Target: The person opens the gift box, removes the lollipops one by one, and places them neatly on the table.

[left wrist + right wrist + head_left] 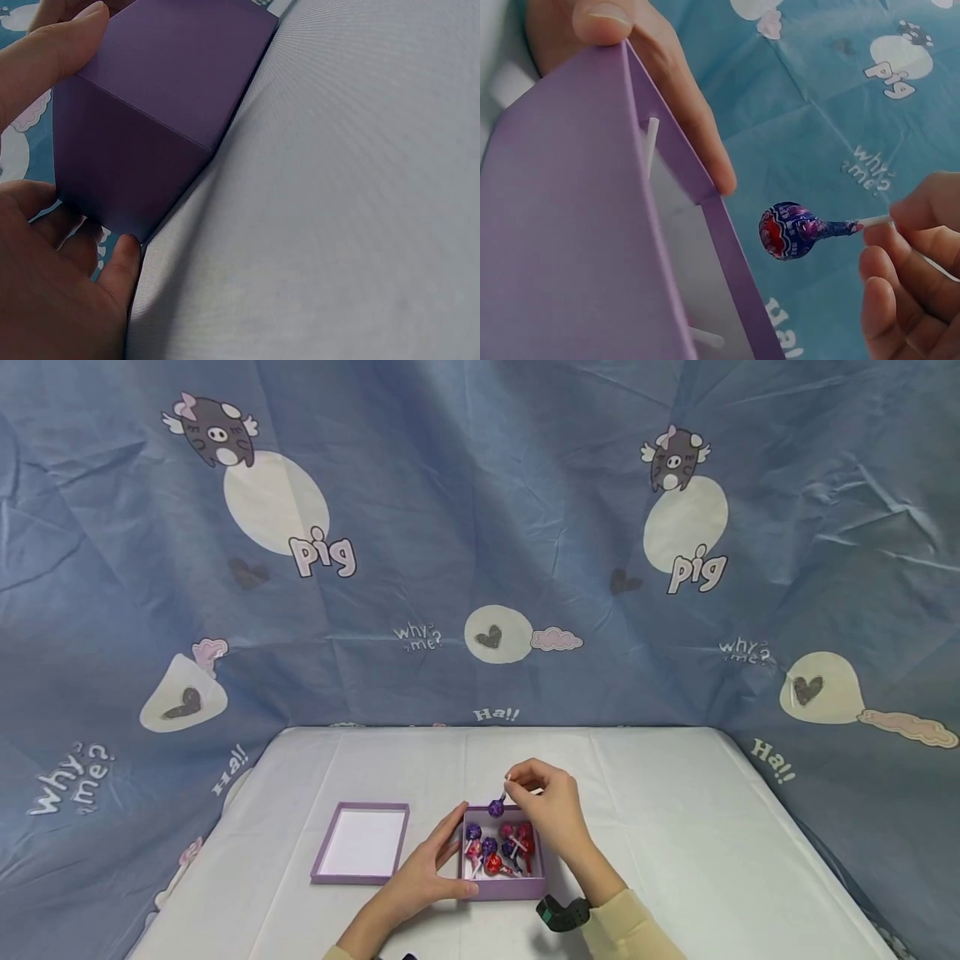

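An open purple box (512, 890) stands on the table with several wrapped lollipops (492, 863) in it, red, pink and purple. My left hand (427, 868) grips the box at its left side, the thumb at the front corner and the fingers toward the back. Above the box's back edge, my right hand (551, 802) pinches the white stick of a purple-wrapped lollipop (791, 230). That lollipop's head hangs down over the box, apart from the others. In the right wrist view, the box wall hides most of the contents, and two white sticks show inside.
A purple-rimmed lid (360, 843), white inside, lies left of the box. A white cloth (660, 810) covers the table. Behind it hangs a blue printed curtain (420, 568). A dark band (562, 914) is on the right wrist.
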The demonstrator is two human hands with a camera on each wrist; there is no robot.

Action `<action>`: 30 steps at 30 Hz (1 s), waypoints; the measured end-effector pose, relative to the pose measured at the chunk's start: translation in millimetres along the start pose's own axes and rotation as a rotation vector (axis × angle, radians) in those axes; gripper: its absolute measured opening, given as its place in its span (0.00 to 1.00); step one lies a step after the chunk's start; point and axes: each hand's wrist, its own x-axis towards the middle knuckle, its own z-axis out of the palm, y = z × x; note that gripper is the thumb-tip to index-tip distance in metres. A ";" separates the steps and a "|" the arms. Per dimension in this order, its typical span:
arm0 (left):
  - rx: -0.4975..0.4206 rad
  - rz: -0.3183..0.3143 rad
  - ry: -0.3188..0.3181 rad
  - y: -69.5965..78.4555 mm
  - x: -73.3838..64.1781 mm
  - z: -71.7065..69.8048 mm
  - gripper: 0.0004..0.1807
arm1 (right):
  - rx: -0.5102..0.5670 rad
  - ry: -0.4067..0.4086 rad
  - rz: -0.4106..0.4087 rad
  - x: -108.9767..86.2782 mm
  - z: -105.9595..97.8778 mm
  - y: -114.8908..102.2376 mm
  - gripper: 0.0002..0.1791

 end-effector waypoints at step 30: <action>0.006 0.011 0.006 3.5 0.9 0.3 0.62 | -0.009 0.042 -0.014 8.2 -15.4 0.4 0.06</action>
